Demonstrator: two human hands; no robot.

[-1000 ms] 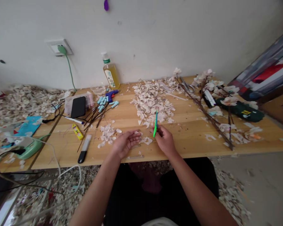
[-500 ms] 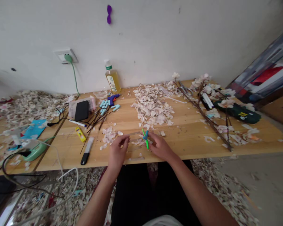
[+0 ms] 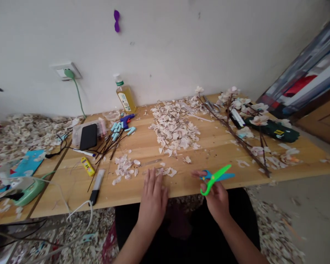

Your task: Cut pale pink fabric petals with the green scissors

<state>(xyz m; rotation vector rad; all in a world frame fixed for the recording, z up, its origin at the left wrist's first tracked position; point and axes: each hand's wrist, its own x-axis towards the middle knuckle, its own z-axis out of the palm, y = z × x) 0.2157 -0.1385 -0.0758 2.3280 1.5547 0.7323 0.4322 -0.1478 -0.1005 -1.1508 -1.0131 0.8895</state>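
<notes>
My right hand grips small green and blue scissors at the front edge of the wooden table; their blades point right and are slightly parted. My left hand lies flat on the table with fingers stretched out, its fingertips near a small cluster of pale petal scraps. A thin clear strip lies just beyond the fingers. A big heap of pale petal pieces sits further back in the middle.
Left of my hands lie a black-handled knife, a yellow tube, dark stems with blue tips, a phone and a glue gun. An oil bottle stands by the wall. Flowering branches and a dark pouch fill the right.
My right hand pulled the scissors back from the table's middle toward the front edge and to the right, blades now pointing right. My left hand flattened onto the table.
</notes>
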